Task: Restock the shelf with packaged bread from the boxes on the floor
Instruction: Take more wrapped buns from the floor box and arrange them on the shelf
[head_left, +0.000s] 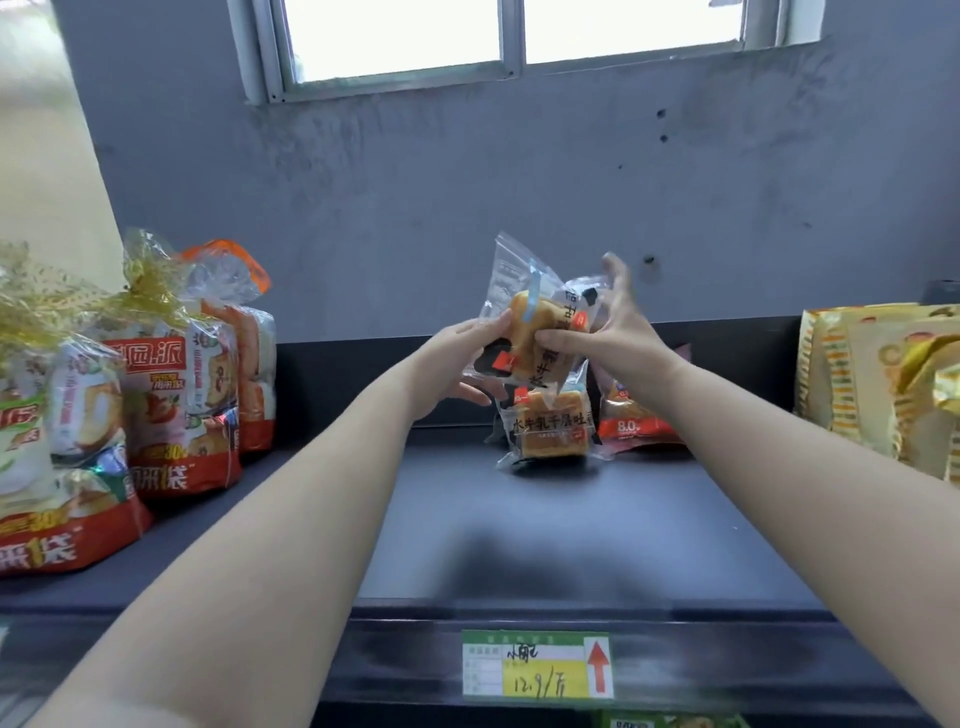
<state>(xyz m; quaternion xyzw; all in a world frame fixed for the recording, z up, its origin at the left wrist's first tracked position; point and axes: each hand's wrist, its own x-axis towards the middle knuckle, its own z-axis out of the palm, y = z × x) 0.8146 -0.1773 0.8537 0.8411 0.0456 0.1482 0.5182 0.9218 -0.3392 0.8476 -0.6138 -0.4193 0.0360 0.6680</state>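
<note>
Fingers of the left hand (457, 358) and right hand (597, 332) pinch a clear bread packet (535, 322), held above another packet (550, 428) on the shelf (519, 519). Placing step; next, lower it alongside.

A clear plastic packet of golden-brown bread (535, 325) with black lettering is held tilted above the dark grey shelf (519, 519). Just below it, 1 matching clear packet of bread (551, 427) stands upright near the shelf's back.
</note>
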